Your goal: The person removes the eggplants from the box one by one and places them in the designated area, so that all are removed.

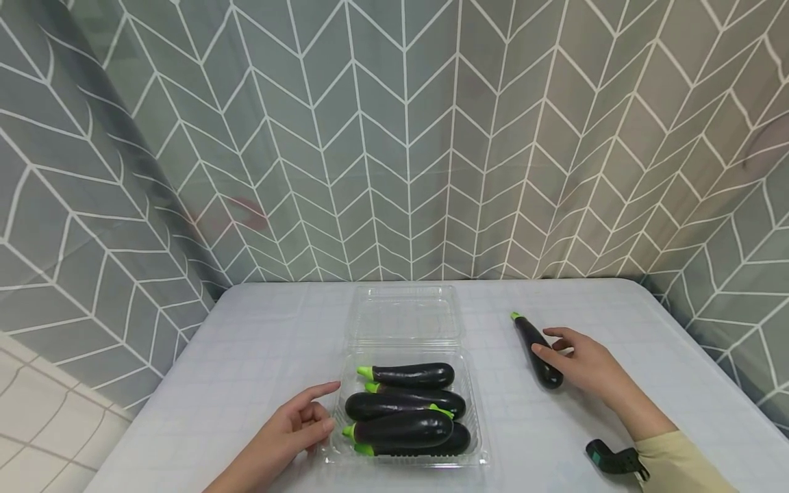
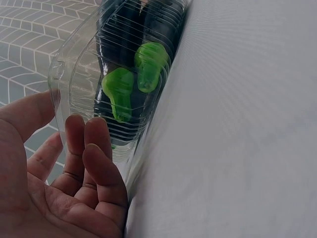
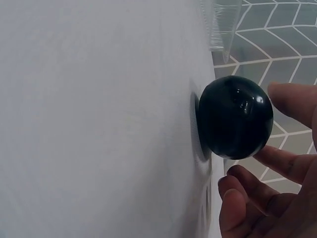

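Note:
My right hand (image 1: pixel 576 359) is over a dark eggplant (image 1: pixel 533 348) with a green stem end, lying on the table at right. The thumb crosses above it and the index fingertip is at its right edge. In the right wrist view the eggplant's rounded end (image 3: pixel 235 117) shows, with a slim gap to the thumb (image 3: pixel 292 103). At the left side of a clear plastic box (image 1: pixel 477 424), my left hand (image 1: pixel 292 428) touches the rim with loosely bent fingers. Several eggplants (image 1: pixel 403 428) lie stacked crosswise in the box; their green stem ends (image 2: pixel 119 89) show through its wall.
The box's clear lid (image 1: pixel 403 315) is folded back, flat on the white-covered table (image 1: pixel 283 329). Patterned grey curtains (image 1: pixel 394 171) hang behind and at both sides. A small black strap device (image 1: pixel 613 457) is at the right sleeve (image 1: pixel 681 462).

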A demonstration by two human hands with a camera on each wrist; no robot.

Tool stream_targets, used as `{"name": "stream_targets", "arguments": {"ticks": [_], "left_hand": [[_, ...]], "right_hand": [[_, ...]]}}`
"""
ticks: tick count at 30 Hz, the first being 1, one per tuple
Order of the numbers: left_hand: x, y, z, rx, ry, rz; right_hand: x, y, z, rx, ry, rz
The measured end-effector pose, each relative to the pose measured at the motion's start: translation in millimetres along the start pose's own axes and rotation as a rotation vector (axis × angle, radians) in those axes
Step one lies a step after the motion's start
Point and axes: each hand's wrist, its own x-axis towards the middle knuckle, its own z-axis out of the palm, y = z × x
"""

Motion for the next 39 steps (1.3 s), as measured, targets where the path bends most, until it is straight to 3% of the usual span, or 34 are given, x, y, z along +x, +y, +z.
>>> {"name": "stream_targets", "arguments": {"ticks": [5,12,23,33,39], "left_hand": [[-0.7,0.6,-0.1,-0.007,-0.002,0.008],[-2.1,0.9,-0.5,-0.003,-0.008,0.01],[-1.6,-0.4,-0.1,-0.024,-0.005,-0.002],[-1.0,-0.5,0.5,-0.014,-0.006,0.017],[-1.7,0.1,0.1,-0.017,-0.006,0.01]], "right_hand": [[-1.8,-4.9,-5.1,-0.002,0.028,-0.009],[-10.2,-17.4,-16.6,-0.006,0.112,-0.109],[-22.4,-45.7,-23.7,0.018,0.127,-0.197],[-32.6,-79.5,-8.9,0.065,0.087,-0.28],[-36.2,-95.5,8.7,0.079,0.051,-0.376]]}}
